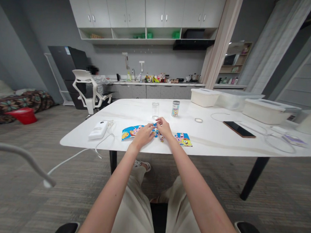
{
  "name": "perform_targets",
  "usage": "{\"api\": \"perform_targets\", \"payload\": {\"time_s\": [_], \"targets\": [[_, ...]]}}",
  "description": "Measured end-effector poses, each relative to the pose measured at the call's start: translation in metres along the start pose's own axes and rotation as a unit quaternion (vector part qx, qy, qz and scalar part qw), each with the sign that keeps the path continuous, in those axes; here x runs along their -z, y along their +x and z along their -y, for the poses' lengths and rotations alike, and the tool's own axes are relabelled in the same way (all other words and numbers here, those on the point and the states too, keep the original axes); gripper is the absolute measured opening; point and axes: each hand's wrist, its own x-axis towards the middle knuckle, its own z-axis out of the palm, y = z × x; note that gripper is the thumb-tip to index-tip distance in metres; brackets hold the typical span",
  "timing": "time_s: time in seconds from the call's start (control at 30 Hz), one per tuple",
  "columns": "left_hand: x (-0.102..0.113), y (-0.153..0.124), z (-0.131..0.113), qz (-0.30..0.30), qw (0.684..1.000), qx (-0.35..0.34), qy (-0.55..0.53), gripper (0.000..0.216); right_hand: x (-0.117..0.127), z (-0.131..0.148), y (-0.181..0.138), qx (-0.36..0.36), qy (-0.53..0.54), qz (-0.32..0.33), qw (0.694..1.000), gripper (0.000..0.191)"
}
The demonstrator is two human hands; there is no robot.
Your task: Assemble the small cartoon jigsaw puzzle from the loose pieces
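My left hand and my right hand meet over a small heap of colourful jigsaw pieces near the table's front edge. The fingers of both are bent and closed at the tips, around small blue pieces; fingers partly hide these. Under and beside my left hand lies a bright cartoon sheet, its left end raised. A further cartoon-printed part shows right of my right wrist; my hands cover the space between. Beyond my fingers stand a clear jar and a printed can.
A ring-shaped lid and a dark phone lie to the right. White storage boxes line the back right, near loose cables. At left sits a white power strip with a cord over the edge. A person sits in a white chair.
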Motion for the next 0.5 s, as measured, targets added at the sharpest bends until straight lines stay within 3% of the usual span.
{"api": "perform_targets", "payload": {"time_s": [0.5], "targets": [[-0.0008, 0.0015, 0.0008, 0.019, 1.000, -0.005, -0.017, 0.029, 0.0012, 0.0025, -0.0006, 0.006, 0.005, 0.011, 1.000, 0.019]]}}
